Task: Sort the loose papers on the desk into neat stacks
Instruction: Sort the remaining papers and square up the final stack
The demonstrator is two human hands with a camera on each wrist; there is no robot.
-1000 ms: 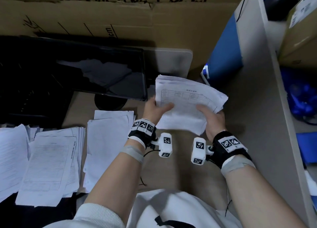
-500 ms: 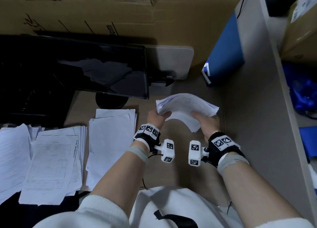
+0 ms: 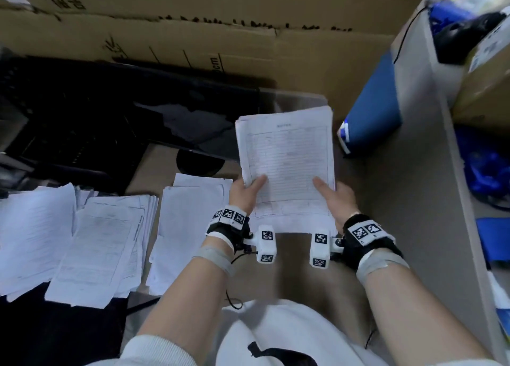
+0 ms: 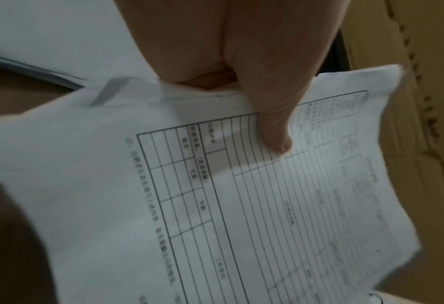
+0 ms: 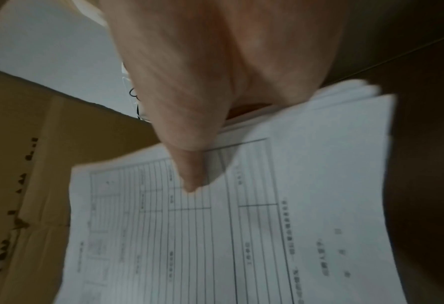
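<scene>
Held up a sheaf of printed forms [image 3: 287, 167] over the desk [image 3: 278, 269], near edge low, far edge tipped up toward the cardboard boxes [image 3: 193, 34] at the back. Gripped by both hands at the lower corners: left hand [image 3: 245, 194] at lower left, thumb [image 4: 272, 127] flat on the top sheet's ruled table, other fingers hidden beneath; right hand [image 3: 338, 200] at lower right, thumb [image 5: 189, 170] pressed on the top sheet the same way, fingers under the sheaf, out of sight. Sheet edges fanned a little at the right hand's corner, so several pages, count unclear. Top sheet printed with a lined grid and small text, too blurred to read.

Lay on the desk left of the held sheaf: one stack of white sheets [image 3: 187, 227] just beside the left wrist, edges slightly askew; further left a thicker pile of forms [image 3: 107, 250], sheets slewed at different angles; at far left more loose papers [image 3: 30, 236] overlapping it. None touched by either hand.

Stood behind the piles: a dark monitor [image 3: 124, 112] on a round base, screen reflecting. Leaned at right: a blue folder-like item [image 3: 375, 106] against a grey partition [image 3: 414, 172]. Wore marker-tagged black wrist straps [image 3: 229, 219] on both arms, white sleeves at the bottom edge
</scene>
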